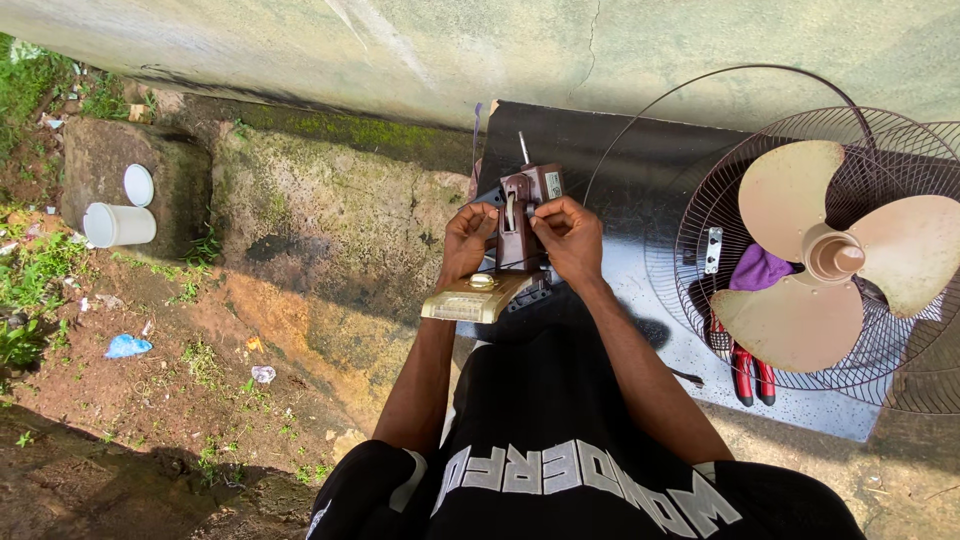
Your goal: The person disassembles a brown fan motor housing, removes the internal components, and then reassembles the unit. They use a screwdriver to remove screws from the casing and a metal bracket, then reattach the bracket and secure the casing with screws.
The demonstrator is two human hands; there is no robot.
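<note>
While the brown fan motor housing [522, 215] is held at both sides by the closed left hand [466, 240] and right hand [570, 235] above the lap, the blade [835, 255] and grille [800, 330] are already laid aside; reassembly is judged not begun.

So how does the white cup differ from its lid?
The cup lies on its side, tall and hollow; the lid is a flat disc leaning on the stone block. The cup is bigger than the lid. Both are white and sit together, far from the hands.
</note>
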